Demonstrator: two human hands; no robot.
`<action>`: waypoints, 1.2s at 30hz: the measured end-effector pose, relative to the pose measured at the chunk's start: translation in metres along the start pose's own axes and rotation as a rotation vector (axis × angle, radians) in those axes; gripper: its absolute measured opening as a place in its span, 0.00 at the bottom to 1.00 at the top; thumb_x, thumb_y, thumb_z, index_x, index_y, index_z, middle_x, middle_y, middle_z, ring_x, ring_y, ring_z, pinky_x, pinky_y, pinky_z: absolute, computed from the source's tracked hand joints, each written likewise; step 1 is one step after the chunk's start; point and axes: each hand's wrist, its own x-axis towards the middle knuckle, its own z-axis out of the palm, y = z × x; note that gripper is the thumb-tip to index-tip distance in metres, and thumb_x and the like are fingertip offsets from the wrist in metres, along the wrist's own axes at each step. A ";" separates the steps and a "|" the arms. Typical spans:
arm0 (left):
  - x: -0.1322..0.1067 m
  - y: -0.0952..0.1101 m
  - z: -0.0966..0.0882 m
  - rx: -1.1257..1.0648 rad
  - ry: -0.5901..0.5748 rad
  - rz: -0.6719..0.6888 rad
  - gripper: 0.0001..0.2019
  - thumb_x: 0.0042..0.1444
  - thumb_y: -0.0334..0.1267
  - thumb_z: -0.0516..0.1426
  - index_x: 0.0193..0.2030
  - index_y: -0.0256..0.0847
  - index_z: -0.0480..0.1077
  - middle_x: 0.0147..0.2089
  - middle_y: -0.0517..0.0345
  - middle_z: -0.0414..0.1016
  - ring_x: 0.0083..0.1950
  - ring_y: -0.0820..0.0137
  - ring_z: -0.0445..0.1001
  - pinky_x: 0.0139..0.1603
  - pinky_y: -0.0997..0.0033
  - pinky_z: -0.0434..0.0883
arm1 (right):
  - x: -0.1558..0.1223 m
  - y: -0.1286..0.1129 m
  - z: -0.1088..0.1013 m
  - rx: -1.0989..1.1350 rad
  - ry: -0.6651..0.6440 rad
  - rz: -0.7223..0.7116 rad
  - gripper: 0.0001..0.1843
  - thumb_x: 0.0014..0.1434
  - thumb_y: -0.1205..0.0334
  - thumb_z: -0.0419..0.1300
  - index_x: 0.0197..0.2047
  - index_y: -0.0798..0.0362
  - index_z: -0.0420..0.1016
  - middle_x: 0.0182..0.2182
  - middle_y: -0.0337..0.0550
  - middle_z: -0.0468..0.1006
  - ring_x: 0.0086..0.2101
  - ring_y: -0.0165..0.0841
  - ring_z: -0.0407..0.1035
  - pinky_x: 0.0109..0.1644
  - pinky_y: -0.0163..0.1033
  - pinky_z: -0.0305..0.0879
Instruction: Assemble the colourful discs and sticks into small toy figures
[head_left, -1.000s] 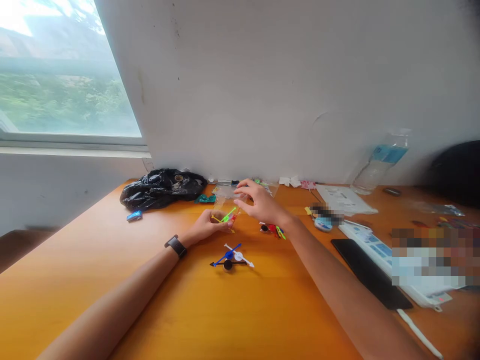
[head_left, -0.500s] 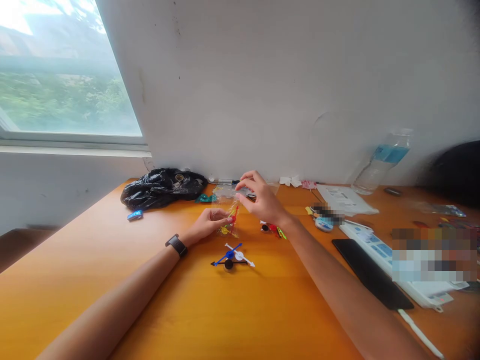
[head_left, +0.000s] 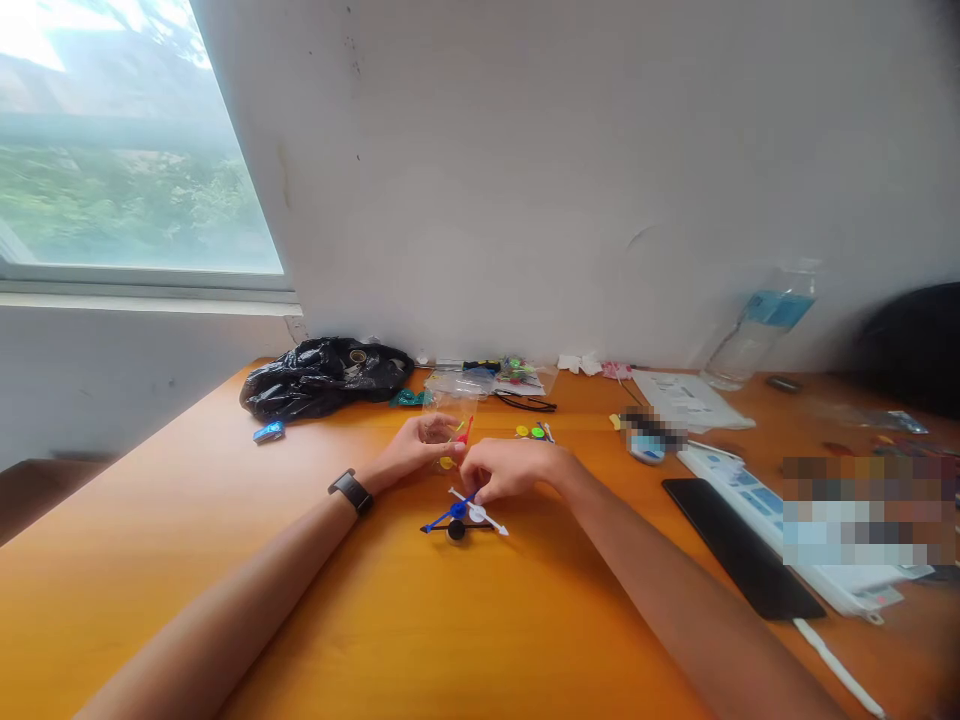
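Note:
My left hand (head_left: 429, 440) has its thumb and fingers closed on a red arrow spinner (head_left: 466, 432) and touches a clear plastic bag (head_left: 448, 400). A yellow spinner (head_left: 447, 463) shows just below these fingers. My right hand (head_left: 517, 466) is beside it with fingers curled downward; whatever is between the fingertips is hidden. Right below the right fingertips, a blue arrow spinner (head_left: 457, 511), a white one (head_left: 478, 513) and a black one (head_left: 455, 530) lie overlapping on the table (head_left: 390, 620). Behind the right hand lie a yellow disc (head_left: 522, 431) and a green disc (head_left: 538, 432).
A black plastic bag (head_left: 322, 378) lies at the back left, near a small blue packet (head_left: 268, 432). Black cable ties (head_left: 529, 403) lie toward the wall. On the right are a clear bottle (head_left: 761, 325), a black phone (head_left: 739, 545) and a white power strip (head_left: 739, 490).
My right hand has come down from above the clear bag to beside the left hand, fingers curling over the spinners. The left hand has stayed nearly in place, still on the red spinner.

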 end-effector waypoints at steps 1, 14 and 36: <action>0.000 0.000 0.000 0.004 0.003 0.005 0.27 0.50 0.49 0.73 0.52 0.36 0.77 0.48 0.48 0.83 0.47 0.61 0.81 0.47 0.64 0.77 | 0.001 0.001 -0.001 0.007 -0.023 -0.020 0.03 0.54 0.61 0.70 0.32 0.50 0.84 0.29 0.38 0.81 0.31 0.31 0.72 0.32 0.33 0.59; -0.010 0.024 0.005 -0.029 -0.101 0.017 0.23 0.53 0.51 0.71 0.46 0.33 0.80 0.43 0.46 0.85 0.43 0.60 0.82 0.44 0.67 0.76 | -0.025 -0.028 -0.035 0.410 0.489 -0.295 0.12 0.62 0.55 0.65 0.43 0.54 0.85 0.38 0.44 0.84 0.38 0.35 0.76 0.41 0.36 0.69; -0.008 0.014 0.008 -0.071 -0.104 -0.010 0.29 0.52 0.46 0.73 0.56 0.31 0.76 0.46 0.44 0.85 0.44 0.58 0.84 0.47 0.62 0.79 | 0.009 -0.012 -0.018 0.053 0.947 -0.085 0.11 0.66 0.69 0.60 0.45 0.49 0.84 0.42 0.43 0.85 0.44 0.39 0.71 0.53 0.45 0.63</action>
